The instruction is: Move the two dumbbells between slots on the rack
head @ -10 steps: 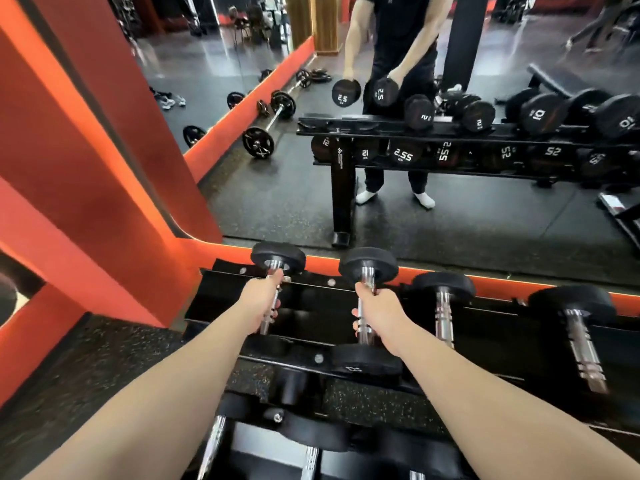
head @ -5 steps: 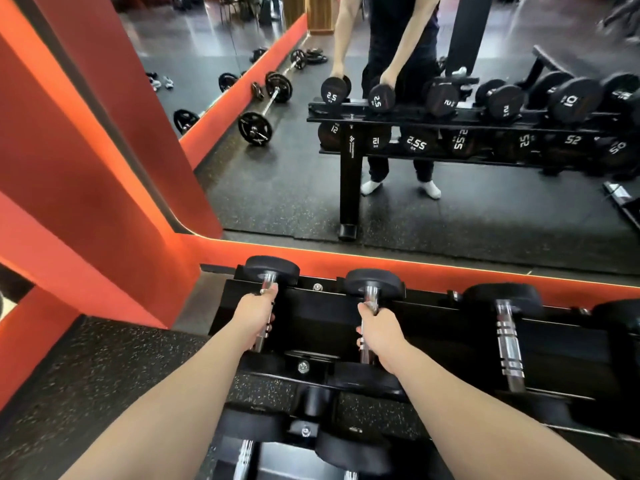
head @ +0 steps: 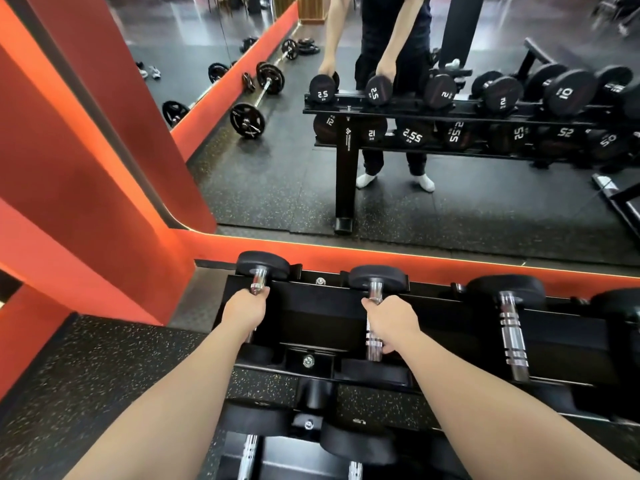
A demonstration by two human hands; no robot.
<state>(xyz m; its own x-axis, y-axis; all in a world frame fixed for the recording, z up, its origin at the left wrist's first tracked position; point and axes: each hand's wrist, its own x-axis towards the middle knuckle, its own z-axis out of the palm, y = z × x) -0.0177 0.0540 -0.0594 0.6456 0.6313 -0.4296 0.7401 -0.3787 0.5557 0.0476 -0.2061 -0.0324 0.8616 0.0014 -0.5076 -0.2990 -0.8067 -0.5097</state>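
Two small black dumbbells with chrome handles lie across the top tier of a black rack. My left hand is wrapped around the handle of the left dumbbell at the rack's far left end. My right hand grips the handle of the right dumbbell, one slot over. Both dumbbells appear to rest on the rails, their far heads against the back rail. The left dumbbell's near head is mostly hidden under my wrist.
A larger dumbbell sits in the slot to the right, with another at the frame's right edge. More dumbbells lie on the lower tier. A mirror behind the rack reflects me. An orange wall stands at left.
Both dumbbells were held above the top tier a second ago. They have come down onto the left-end slots and both hands still grip the handles. The view has shifted left and closer.
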